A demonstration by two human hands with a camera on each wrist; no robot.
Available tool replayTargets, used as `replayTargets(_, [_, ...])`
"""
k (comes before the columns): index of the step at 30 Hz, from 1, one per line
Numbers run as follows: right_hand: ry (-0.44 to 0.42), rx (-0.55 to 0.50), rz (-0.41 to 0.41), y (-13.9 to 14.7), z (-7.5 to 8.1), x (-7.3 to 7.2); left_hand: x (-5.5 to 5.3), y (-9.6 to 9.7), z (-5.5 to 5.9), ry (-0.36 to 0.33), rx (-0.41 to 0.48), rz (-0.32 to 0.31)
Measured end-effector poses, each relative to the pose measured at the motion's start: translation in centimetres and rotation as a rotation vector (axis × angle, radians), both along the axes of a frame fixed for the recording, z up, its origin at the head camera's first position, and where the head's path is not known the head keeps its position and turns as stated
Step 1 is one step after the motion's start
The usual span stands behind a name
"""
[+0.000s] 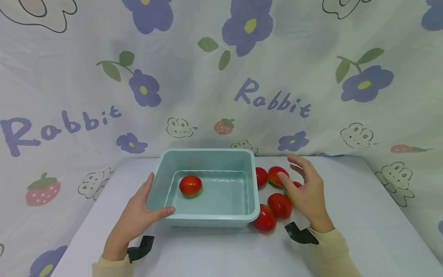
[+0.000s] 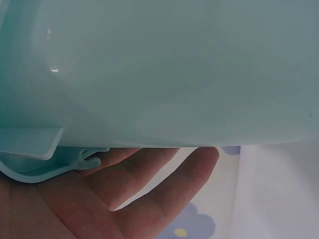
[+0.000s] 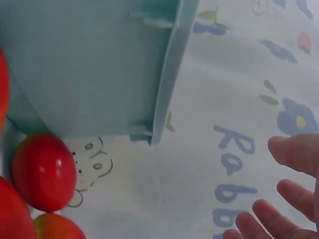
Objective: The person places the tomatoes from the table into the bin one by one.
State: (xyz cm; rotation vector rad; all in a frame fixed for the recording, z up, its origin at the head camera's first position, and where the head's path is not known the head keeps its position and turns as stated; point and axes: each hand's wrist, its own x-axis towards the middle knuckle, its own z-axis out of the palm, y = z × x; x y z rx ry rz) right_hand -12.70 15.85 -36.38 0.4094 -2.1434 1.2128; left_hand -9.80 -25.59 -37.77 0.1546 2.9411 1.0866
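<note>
A pale teal plastic basin [image 1: 207, 221] stands on the table with one red tomato [image 1: 190, 186] inside, left of its middle. At the basin's near left corner my left hand [image 1: 136, 213] holds it, thumb over the rim and fingers along the outer wall. In the left wrist view the fingers [image 2: 164, 194] lie against the basin's outside, near a hooked handle piece [image 2: 45, 164]. My right hand [image 1: 306, 192] hovers over the tomatoes [image 1: 279, 206] on the right, fingers apart and holding nothing. It partly hides one tomato behind the thumb. The right wrist view shows a tomato [image 3: 45, 172] beside the basin.
Several tomatoes, one of them a red tomato [image 1: 264, 218] at the near right corner, lie close along the basin's right side. A white cover spreads over the table [image 1: 363, 231]. Behind hangs a printed cloth [image 1: 194, 88] with flowers and rabbits.
</note>
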Motion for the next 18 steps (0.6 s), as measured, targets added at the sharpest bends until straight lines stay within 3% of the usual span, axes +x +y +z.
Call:
replayTargets(3, [-0.002, 0.001, -0.025, 0.2, 1.1, 0.4, -0.1, 0.0, -0.1, 0.007, 0.008, -0.008])
replayTargets(8, [-0.057, 0.031, -0.055, 0.8, 1.5, 0.5, -0.1, -0.1, -0.2, 0.024, 0.013, -0.016])
replayTargets(13, [-0.127, 0.05, -0.026, 1.6, 0.8, 0.0, -0.1, -0.1, -0.3, 0.028, 0.022, -0.014])
replayTargets(18, [-0.24, 0.062, -0.023, 3.6, -1.5, -1.4, -0.1, -0.2, -0.4, 0.027, 0.025, -0.014])
